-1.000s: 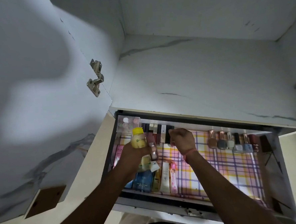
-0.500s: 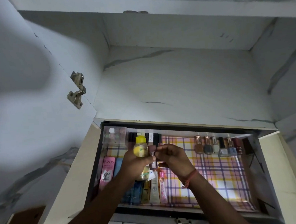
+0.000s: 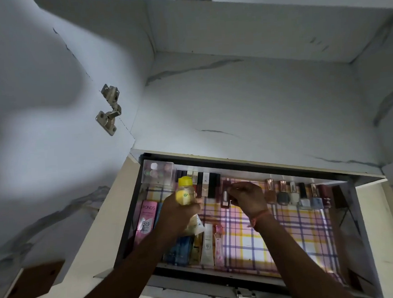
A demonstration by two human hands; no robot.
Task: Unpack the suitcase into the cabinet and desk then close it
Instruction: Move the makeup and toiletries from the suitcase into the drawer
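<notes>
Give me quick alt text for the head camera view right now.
Two hands work over an open drawer lined with plaid paper: the left hand holds a yellow-capped bottle, the right hand pinches a small dark tube beside a back row of lipsticks. Nail polish bottles stand farther right.

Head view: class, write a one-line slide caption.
Left hand holds yellow-capped bottle; right hand places lipstick in drawer.
</notes>
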